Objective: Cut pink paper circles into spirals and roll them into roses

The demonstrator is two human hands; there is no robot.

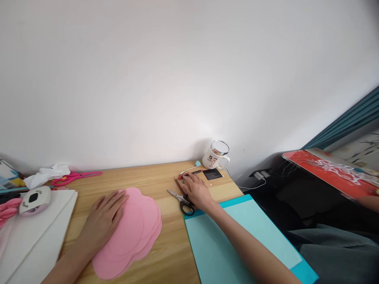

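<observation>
Fingers together and stretched out, my left hand [105,219] lies flat on the left edge of a stack of pink paper cutouts [139,225] with wavy, rounded outlines. My right hand [195,191] reaches across to the back of the table, its fingers spread low over a few slim items. Among these, a red-and-black pen [194,172] lies just past the fingertips, and a brown strip-like item is partly hidden under the hand. Black-handled scissors [182,203] rest beside the right hand, slightly open, blades toward the left. Whether the fingertips press on the pen is unclear.
Light blue sheets [213,244] lie under my right forearm. A white lidded mug [216,155] stands by a black card [212,174]. Pink scissors [77,177], a crumpled tissue [49,174], white paper [35,240] and a small white device [34,200] are at left. Another person's arm [368,202] shows at right.
</observation>
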